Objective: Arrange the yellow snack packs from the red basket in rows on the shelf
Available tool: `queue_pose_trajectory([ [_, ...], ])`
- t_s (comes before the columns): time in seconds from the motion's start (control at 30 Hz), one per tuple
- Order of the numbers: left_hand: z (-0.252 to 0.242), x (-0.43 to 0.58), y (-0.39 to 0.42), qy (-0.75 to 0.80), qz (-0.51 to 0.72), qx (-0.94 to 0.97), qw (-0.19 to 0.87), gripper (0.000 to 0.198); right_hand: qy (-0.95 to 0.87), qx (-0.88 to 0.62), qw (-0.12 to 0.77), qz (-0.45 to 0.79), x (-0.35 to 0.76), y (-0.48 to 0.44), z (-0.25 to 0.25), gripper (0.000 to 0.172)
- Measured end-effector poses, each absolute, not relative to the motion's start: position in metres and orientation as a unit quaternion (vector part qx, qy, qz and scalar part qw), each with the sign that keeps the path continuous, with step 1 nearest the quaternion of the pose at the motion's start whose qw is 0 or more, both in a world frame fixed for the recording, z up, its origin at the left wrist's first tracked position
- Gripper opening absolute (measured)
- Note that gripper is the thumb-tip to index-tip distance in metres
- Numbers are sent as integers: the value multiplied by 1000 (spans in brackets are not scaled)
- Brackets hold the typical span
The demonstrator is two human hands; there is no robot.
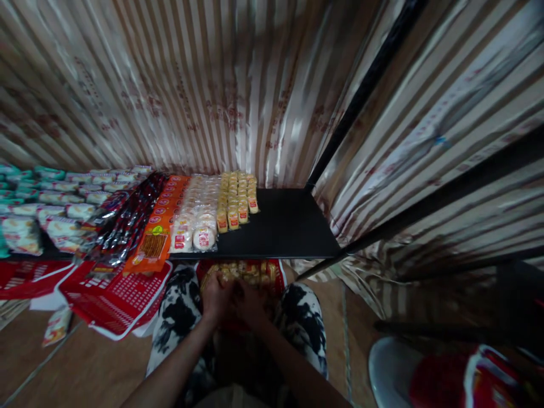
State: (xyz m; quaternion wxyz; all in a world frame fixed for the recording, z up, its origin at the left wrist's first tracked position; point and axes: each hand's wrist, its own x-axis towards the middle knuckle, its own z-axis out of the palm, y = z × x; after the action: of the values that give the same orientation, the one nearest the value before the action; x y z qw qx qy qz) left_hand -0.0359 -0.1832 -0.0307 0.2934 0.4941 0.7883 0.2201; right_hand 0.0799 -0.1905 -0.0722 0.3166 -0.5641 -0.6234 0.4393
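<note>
My left hand point(218, 297) and my right hand point(250, 300) are close together over a red basket point(280, 271) between my knees, under the front edge of a black shelf. Small yellow-wrapped snacks point(266, 273) fill the basket. Both hands have their fingers curled; what lies between them is too dim to make out. Above, on the black shelf point(284, 226), similar small yellow snack packs point(238, 195) stand in tidy rows. Left of these are rows of clear packs of round white crackers point(204, 238), then orange snack bags point(170, 198).
Dark red shiny packets point(136, 215) and white and green packets point(63, 198) fill the shelf's left side. Another red basket point(114, 300) stands on the floor below, near a loose packet point(57, 327). Black shelf posts point(365, 96) slant at right, above a grey stool-like rim point(382, 362).
</note>
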Motion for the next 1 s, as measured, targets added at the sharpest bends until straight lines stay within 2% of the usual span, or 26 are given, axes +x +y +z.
queue_pose_trajectory([
  [0.13, -9, -22, -178, 749, 302, 484, 336, 34, -634, -571, 350, 387, 92, -189, -50, 23],
  [0.2, 2, -14, -177, 713, 349, 486, 365, 36, -641, -575, 351, 368, 100, -186, -40, 22],
  [0.4, 15, 11, -169, 611, 474, 466, 430, 38, -634, -592, 389, 309, 124, -162, -27, 43],
  [0.47, 15, 20, -162, 598, 493, 450, 444, 40, -635, -592, 390, 307, 133, -150, -25, 45],
  [0.7, 24, 46, -123, 583, 492, 469, 445, 37, -649, -580, 407, 276, 155, -103, -14, 43],
  [0.8, 24, 53, -105, 591, 496, 485, 411, 39, -655, -578, 420, 245, 158, -76, -10, 45],
  [1.0, 10, 64, -70, 636, 440, 498, 392, 43, -679, -592, 389, 191, 157, -15, -13, 46],
])
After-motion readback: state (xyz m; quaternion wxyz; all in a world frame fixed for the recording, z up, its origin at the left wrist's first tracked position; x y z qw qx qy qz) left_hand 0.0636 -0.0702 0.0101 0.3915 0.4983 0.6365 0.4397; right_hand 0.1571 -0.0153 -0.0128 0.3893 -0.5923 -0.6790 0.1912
